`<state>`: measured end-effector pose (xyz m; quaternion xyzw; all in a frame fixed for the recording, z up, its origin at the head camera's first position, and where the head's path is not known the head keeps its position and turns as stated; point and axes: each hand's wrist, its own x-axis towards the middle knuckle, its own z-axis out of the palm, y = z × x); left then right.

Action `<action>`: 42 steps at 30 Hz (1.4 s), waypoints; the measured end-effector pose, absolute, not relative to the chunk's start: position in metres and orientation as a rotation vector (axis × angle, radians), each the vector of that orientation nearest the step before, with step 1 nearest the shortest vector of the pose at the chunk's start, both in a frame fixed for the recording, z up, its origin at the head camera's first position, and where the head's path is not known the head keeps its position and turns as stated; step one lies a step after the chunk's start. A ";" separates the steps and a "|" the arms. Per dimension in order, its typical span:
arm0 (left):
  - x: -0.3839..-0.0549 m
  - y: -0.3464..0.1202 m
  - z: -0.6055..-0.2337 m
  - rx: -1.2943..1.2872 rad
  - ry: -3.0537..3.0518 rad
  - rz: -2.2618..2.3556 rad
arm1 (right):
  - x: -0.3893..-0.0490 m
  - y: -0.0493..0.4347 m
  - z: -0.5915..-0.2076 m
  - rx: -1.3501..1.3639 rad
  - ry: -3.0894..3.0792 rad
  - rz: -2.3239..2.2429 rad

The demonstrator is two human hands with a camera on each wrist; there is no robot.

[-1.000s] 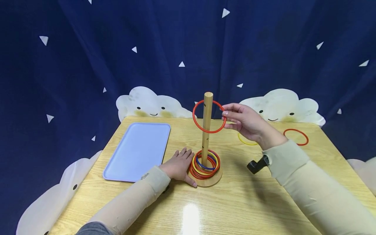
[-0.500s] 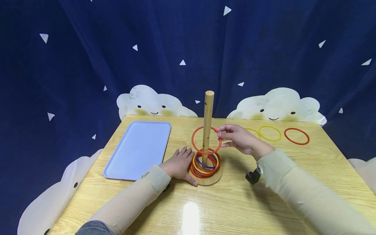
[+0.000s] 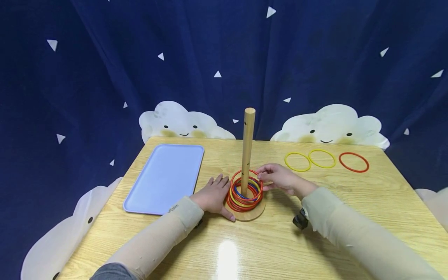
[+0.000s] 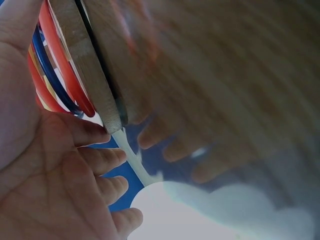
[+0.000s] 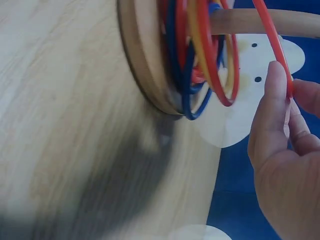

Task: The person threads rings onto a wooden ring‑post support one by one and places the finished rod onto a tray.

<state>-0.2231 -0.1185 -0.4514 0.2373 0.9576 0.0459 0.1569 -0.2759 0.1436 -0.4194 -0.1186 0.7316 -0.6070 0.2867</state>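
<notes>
A wooden peg [image 3: 247, 144] stands upright on a round base [image 3: 250, 216], with several red, yellow and blue rings [image 3: 241, 209] stacked around its foot. Thumb and fingers of my right hand [image 3: 282, 180] pinch a red ring [image 5: 273, 35] by its right side. That ring encircles the peg, tilted, just above the stack; the right wrist view shows a gap between it and the rings below. My left hand [image 3: 213, 197] lies at the left of the base, fingers spread and thumb along the front edge. In the left wrist view its index finger touches the base's rim.
A pale blue tray [image 3: 164, 179] lies on the left of the wooden table [image 3: 266, 249]. At the back right are two yellow rings, the left one [image 3: 297, 170] touching the right one [image 3: 322, 167], and a separate red ring [image 3: 354, 171]. A dark blue curtain [image 3: 196, 39] hangs behind.
My right hand has lowered the red ring down along the peg, from near its top to just above the stack. My left hand has stayed at the base.
</notes>
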 end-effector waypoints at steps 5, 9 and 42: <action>-0.223 -0.119 -0.452 0.680 2.731 0.138 | -0.276 0.142 -0.427 -0.273 1.964 -1.600; -0.224 -0.119 -0.453 0.679 2.733 0.137 | -0.276 0.143 -0.429 -0.266 1.979 -1.591; -0.224 -0.119 -0.451 0.685 2.736 0.142 | -0.278 0.144 -0.436 -0.314 2.038 -1.493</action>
